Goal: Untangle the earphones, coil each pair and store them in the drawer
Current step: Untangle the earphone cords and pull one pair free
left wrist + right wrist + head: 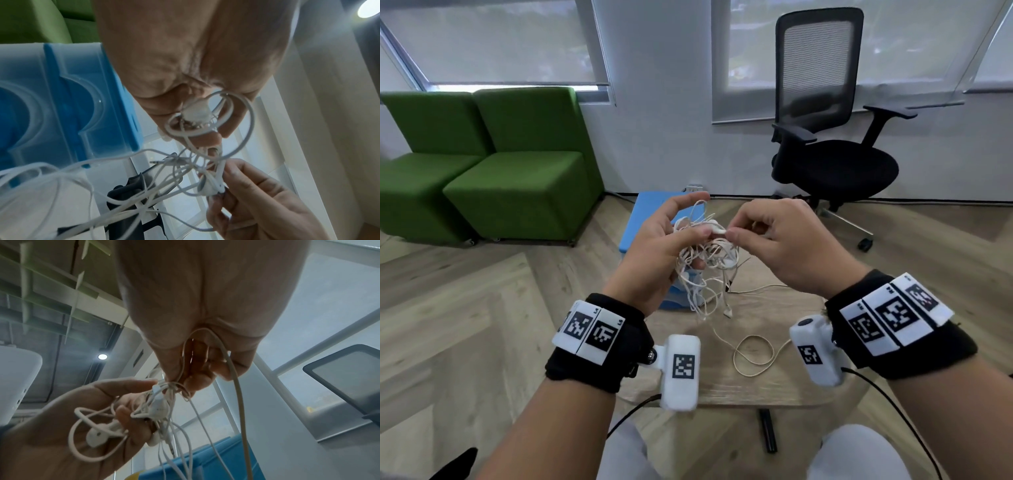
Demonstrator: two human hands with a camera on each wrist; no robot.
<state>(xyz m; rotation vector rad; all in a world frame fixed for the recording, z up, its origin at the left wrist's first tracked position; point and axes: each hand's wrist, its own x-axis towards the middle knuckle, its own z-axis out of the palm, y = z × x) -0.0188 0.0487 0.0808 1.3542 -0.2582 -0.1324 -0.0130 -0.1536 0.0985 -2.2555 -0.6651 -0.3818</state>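
Observation:
A tangle of white earphones (705,253) hangs between both hands above a small wooden table (767,380). My left hand (671,240) cradles the knot, fingers curled around cords and earbuds (96,437). My right hand (767,233) pinches a cord at the top of the knot (174,384), with another cord running through its palm (232,366). Loose cord trails down and loops on the tabletop (753,354). A blue plastic drawer unit (654,212) stands just behind the tangle, its translucent drawer fronts (51,104) close to my left hand (185,65).
Two green upholstered seats (493,164) stand at the left by the wall. A black mesh office chair (832,137) stands at the right behind the table. A black object (767,431) lies on the wooden floor under the table's near edge.

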